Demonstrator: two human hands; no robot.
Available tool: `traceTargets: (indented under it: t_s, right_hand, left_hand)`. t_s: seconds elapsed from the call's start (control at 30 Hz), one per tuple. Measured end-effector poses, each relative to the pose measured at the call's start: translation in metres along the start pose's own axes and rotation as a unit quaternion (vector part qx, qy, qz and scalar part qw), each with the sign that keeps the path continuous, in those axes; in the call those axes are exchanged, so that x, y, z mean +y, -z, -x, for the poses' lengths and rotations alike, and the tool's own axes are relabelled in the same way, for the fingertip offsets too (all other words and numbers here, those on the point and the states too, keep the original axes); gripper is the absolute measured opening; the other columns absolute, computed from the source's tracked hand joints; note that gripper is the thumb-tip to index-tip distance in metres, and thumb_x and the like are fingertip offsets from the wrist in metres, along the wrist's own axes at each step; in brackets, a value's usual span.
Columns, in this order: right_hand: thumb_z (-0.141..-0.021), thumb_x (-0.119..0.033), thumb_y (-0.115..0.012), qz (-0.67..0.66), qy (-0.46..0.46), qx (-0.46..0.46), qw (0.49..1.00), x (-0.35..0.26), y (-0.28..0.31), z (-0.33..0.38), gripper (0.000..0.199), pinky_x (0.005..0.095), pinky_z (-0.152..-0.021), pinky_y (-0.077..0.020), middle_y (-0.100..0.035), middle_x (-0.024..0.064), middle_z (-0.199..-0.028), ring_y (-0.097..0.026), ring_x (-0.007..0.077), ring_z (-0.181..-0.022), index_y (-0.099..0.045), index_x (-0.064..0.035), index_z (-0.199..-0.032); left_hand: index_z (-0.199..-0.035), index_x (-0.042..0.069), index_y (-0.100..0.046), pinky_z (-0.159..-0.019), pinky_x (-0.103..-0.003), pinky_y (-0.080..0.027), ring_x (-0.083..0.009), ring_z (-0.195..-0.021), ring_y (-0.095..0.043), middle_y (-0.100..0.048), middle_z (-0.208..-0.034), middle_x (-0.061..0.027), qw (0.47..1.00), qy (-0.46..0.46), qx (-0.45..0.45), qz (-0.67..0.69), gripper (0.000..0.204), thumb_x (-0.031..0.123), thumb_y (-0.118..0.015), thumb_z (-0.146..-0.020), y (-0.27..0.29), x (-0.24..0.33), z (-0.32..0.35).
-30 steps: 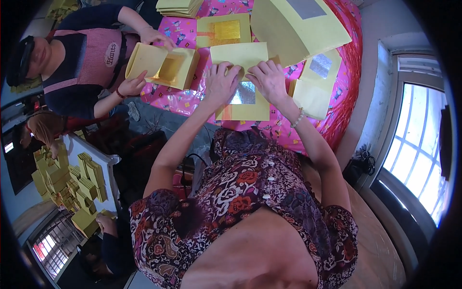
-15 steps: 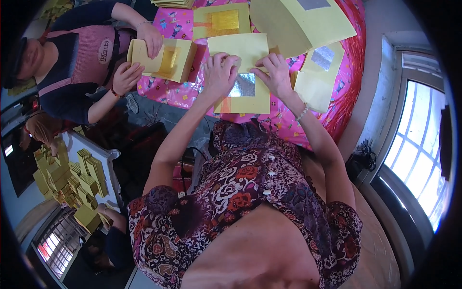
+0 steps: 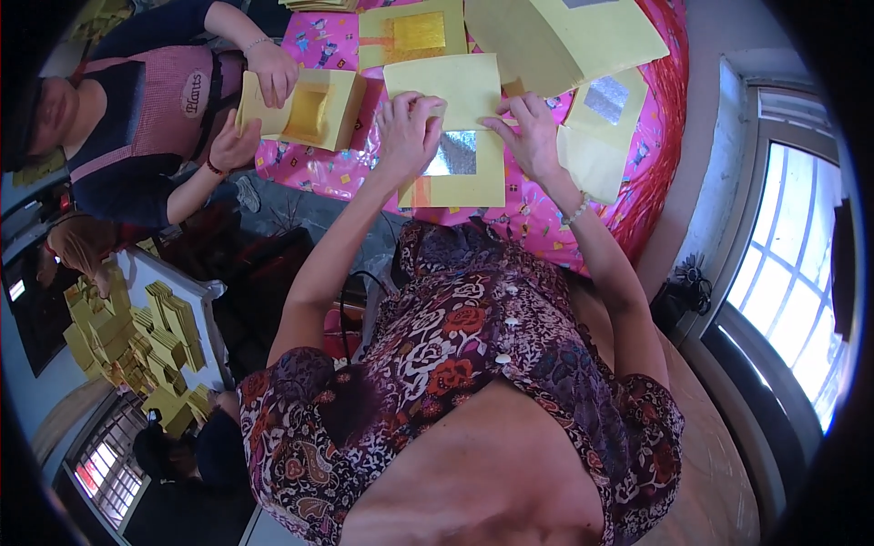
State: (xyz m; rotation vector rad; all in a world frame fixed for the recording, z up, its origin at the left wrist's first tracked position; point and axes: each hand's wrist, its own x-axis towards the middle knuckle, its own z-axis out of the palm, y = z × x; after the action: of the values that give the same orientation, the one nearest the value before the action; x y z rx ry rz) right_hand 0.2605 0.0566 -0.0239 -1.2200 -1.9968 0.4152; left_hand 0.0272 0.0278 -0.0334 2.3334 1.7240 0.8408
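Note:
A yellow paper sheet (image 3: 442, 75) with a square of silver foil (image 3: 462, 155) lies before me on the pink table cover, creased across its middle. My left hand (image 3: 410, 132) has its fingers curled at the left end of the crease, pinching the paper. At the right end, my right hand (image 3: 530, 136) holds the edge between thumb and fingers. The foil lies just below the crease, partly behind my left hand. An orange patch (image 3: 421, 193) marks the sheet's lower left.
Left of me a co-worker handles a folded yellow paper (image 3: 350, 114) with gold foil. More foil-marked sheets (image 3: 596, 146) lie right and behind. Red strands (image 3: 669, 164) hang along the table's right rim. Another table (image 3: 205, 309) at lower left bears stacked yellow papers, with other people beside it.
The view has shifted slightly, so the table sits a little higher and further left. Both my hands stay at the crease; my right thumb and fingertips look a little further apart.

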Motion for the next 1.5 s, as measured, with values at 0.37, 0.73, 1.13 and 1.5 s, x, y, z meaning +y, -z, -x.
traceTargets:
  t_s: [0.37,0.73,1.13,1.5]
  right_hand:
    - [-0.076,-0.026,-0.076,0.090,0.117,-0.102,0.984,-0.029,-0.025,-0.033,0.024,0.0366,-0.072,-0.0451,-0.059,0.0019,-0.080,-0.061,0.0208,-0.079,-0.061,-0.0129,-0.090]
    - [-0.075,-0.029,-0.077,0.081,0.122,-0.103,0.984,-0.034,-0.032,-0.045,0.032,0.0370,-0.072,-0.0458,-0.061,0.0028,-0.080,-0.062,0.0225,-0.077,-0.064,-0.0142,-0.100]
    - [-0.079,-0.032,-0.077,0.072,0.075,-0.162,0.981,-0.048,-0.033,-0.048,0.030,0.0394,-0.072,-0.0455,-0.060,0.0037,-0.077,-0.063,0.0249,-0.078,-0.060,-0.0124,-0.095]
    - [-0.079,-0.030,-0.076,0.080,0.071,-0.171,0.980,-0.048,-0.027,-0.046,0.028,0.0392,-0.075,-0.0454,-0.059,0.0047,-0.079,-0.063,0.0256,-0.081,-0.060,-0.0125,-0.094]
  left_hand:
    - [-0.121,0.019,-0.057,-0.091,-0.046,-0.035,-0.0313,-0.109,-0.044,-0.047,-0.116,-0.0104,1.000,0.013,-0.003,0.001,0.037,0.020,-0.067,-0.086,0.000,-0.009,-0.006]
    - [-0.118,0.016,-0.058,-0.089,-0.047,-0.034,-0.0329,-0.107,-0.044,-0.047,-0.115,-0.0124,1.000,0.003,0.008,0.020,0.033,0.019,-0.065,-0.086,0.004,-0.009,-0.009]
    - [-0.109,0.015,-0.065,-0.091,-0.042,-0.035,-0.0299,-0.107,-0.048,-0.053,-0.112,-0.0092,0.994,-0.056,-0.026,0.094,0.027,0.018,-0.071,-0.083,0.031,-0.031,0.001]
    - [-0.107,0.017,-0.070,-0.105,-0.041,-0.029,-0.0287,-0.122,-0.037,-0.046,-0.123,-0.0091,0.981,-0.011,-0.087,0.175,0.028,0.016,-0.074,-0.080,0.042,-0.051,-0.001]
